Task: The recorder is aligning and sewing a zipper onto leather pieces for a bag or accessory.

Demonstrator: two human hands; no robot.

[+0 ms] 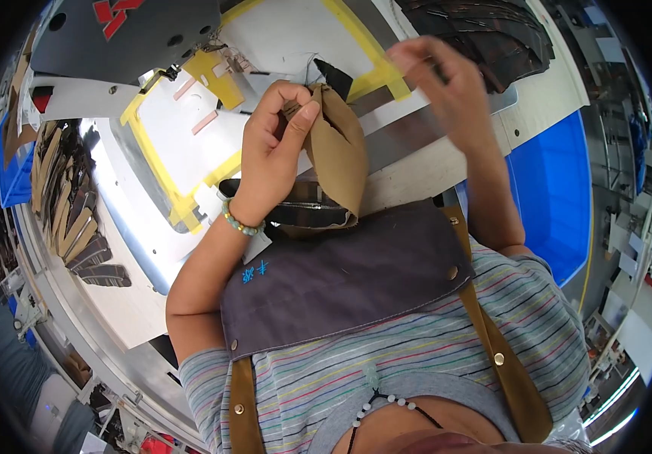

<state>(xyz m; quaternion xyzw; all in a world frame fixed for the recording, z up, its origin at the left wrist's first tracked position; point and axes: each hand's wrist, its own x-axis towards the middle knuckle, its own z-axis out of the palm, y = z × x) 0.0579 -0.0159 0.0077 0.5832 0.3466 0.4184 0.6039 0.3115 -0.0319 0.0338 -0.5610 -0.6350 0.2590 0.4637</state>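
Observation:
My left hand is closed on the top edge of a sewn tan fabric piece, pinching it between thumb and fingers. The piece hangs in front of my apron, its side curving open. Lower down, a dark plaid panel with a zipper joins the tan cloth. A scrap of black fabric sticks out behind its top. To the right, my right hand is raised apart from the piece, over the work surface. Its fingers are bent and smeared by motion, so whether they hold anything cannot be made out.
A grey sewing machine stands at the far left over a white plate edged with yellow tape. Stacked fabric pieces lie left, and dark plaid panels lie far right. A blue bin sits beside the table's right edge.

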